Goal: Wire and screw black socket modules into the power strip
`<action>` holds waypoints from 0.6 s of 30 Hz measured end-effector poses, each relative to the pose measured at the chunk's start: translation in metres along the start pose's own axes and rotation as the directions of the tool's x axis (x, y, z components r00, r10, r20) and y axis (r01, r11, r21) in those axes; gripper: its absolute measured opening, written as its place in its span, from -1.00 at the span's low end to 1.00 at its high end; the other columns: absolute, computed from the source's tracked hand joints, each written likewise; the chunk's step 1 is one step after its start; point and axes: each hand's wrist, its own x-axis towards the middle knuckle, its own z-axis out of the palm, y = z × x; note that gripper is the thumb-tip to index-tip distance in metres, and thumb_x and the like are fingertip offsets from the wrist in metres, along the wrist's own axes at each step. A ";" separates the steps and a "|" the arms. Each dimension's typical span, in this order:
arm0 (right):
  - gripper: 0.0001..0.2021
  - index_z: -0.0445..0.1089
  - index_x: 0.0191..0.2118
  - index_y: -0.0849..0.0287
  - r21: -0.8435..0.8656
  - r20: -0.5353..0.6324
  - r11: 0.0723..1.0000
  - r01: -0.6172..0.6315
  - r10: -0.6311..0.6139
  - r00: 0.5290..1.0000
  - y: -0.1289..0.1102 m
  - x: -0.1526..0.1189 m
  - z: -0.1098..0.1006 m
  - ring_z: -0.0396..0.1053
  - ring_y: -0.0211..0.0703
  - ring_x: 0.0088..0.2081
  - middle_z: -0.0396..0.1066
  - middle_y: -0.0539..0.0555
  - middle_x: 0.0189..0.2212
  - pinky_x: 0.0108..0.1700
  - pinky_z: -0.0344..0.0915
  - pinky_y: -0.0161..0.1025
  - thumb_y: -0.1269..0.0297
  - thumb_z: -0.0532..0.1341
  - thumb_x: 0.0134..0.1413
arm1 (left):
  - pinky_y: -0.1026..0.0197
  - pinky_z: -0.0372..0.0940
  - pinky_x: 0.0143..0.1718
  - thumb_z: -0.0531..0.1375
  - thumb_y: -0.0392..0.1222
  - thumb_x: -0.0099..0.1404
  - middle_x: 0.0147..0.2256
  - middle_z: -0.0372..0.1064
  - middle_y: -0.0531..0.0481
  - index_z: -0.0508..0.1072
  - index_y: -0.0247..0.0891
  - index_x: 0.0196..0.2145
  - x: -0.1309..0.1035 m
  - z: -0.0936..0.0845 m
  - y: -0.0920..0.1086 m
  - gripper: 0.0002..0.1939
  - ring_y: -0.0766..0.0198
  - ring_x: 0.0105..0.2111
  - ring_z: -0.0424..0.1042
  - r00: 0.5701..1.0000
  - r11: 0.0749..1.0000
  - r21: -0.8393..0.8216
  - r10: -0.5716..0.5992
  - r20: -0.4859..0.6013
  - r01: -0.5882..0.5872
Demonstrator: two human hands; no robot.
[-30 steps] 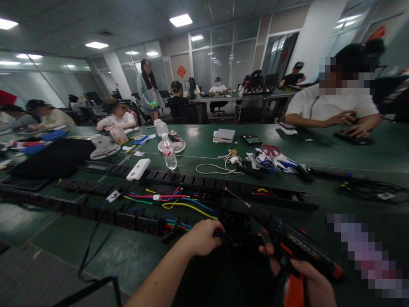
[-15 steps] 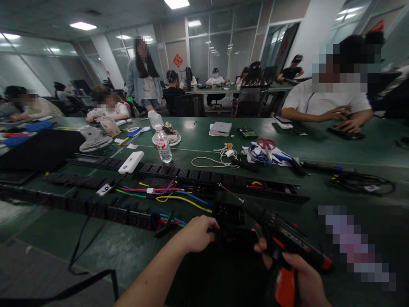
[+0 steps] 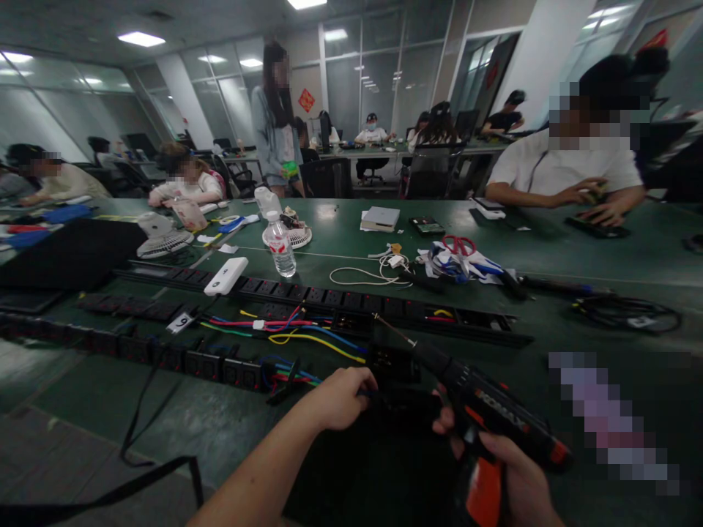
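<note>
In my right hand (image 3: pixel 521 468) is a black and orange cordless drill (image 3: pixel 497 410); my fingers wrap round its handle. Its long, thin bit (image 3: pixel 392 329) points up and left over the black socket strips. My left hand (image 3: pixel 343 399) is closed, fingers curled down at a dark part between the hands, too dim to make out. Just beyond it lies an open black socket housing (image 3: pixel 392 364). Yellow, blue and red wires (image 3: pixel 307 340) run leftward from there. Nearer my left forearm, a row of black sockets (image 3: pixel 206 366) trails more coloured wires.
A long black socket strip (image 3: pixel 313 295) crosses the green table (image 3: pixel 340 219). Beyond it stand a water bottle (image 3: pixel 281 249), a white power bank-like block (image 3: pixel 225 277), a coiled white cable (image 3: pixel 356 278) and red-handled scissors (image 3: pixel 460 245). A co-worker (image 3: pixel 582 161) sits opposite, right.
Both hands and the drill stay almost where they were, with only a slight shift. In the background, the standing person has moved to the right.
</note>
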 end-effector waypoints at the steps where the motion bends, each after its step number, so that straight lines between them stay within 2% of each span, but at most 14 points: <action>1: -0.64 0.58 -0.10 0.14 -0.010 0.001 1.000 0.005 -0.005 1.000 0.002 0.001 -0.002 0.53 -0.01 -0.22 0.57 0.12 -0.30 -0.01 0.37 -0.24 0.25 0.32 -0.11 | 0.24 0.29 -0.20 0.17 -0.36 0.17 -0.19 0.49 0.01 0.47 -0.16 -0.13 0.001 0.000 -0.001 -0.70 0.20 -0.21 0.44 1.000 1.000 0.003 0.013 -0.002 -0.013; 5: -0.50 0.54 -0.03 0.18 -0.057 0.003 0.998 0.030 -0.030 1.000 0.006 0.004 -0.008 0.54 0.05 -0.25 0.57 0.16 -0.33 -0.17 0.41 -0.25 0.20 0.38 -0.21 | 0.31 0.25 -0.38 0.15 -0.37 0.19 -0.27 0.48 0.06 0.46 -0.16 -0.12 0.003 -0.005 -0.003 -0.69 0.31 -0.41 0.42 0.998 0.999 -0.023 0.036 0.054 -0.035; 7: -0.45 0.51 0.02 0.18 -0.069 -0.008 0.997 0.037 -0.038 0.999 0.006 0.005 -0.010 0.53 0.06 -0.23 0.57 0.16 -0.32 -0.16 0.40 -0.23 0.21 0.37 -0.21 | 0.32 0.24 -0.40 0.14 -0.36 0.21 -0.32 0.47 0.08 0.46 -0.17 -0.11 0.004 -0.007 -0.002 -0.70 0.34 -0.48 0.40 0.996 0.999 -0.016 0.040 0.080 -0.039; 14: -0.44 0.50 0.03 0.17 -0.068 -0.070 0.995 0.073 -0.078 0.995 0.001 0.021 0.001 0.51 0.01 -0.20 0.59 0.11 -0.29 0.02 0.30 -0.17 0.21 0.35 -0.22 | 0.29 0.29 -0.25 0.19 -0.30 0.24 -0.23 0.50 0.03 0.48 -0.17 -0.09 0.007 -0.009 -0.004 -0.73 0.27 -0.31 0.46 0.995 0.995 0.060 0.071 0.067 -0.075; 18: -0.47 0.50 0.01 0.17 -0.090 -0.057 0.991 0.101 -0.106 0.993 -0.001 0.026 0.012 0.49 -0.01 -0.30 0.58 0.10 -0.29 -0.08 0.35 -0.15 0.25 0.37 -0.22 | 0.27 0.29 -0.24 0.20 -0.29 0.24 -0.27 0.51 0.03 0.47 -0.17 -0.08 0.008 -0.009 -0.005 -0.73 0.26 -0.32 0.47 0.995 0.995 0.063 0.071 0.072 -0.075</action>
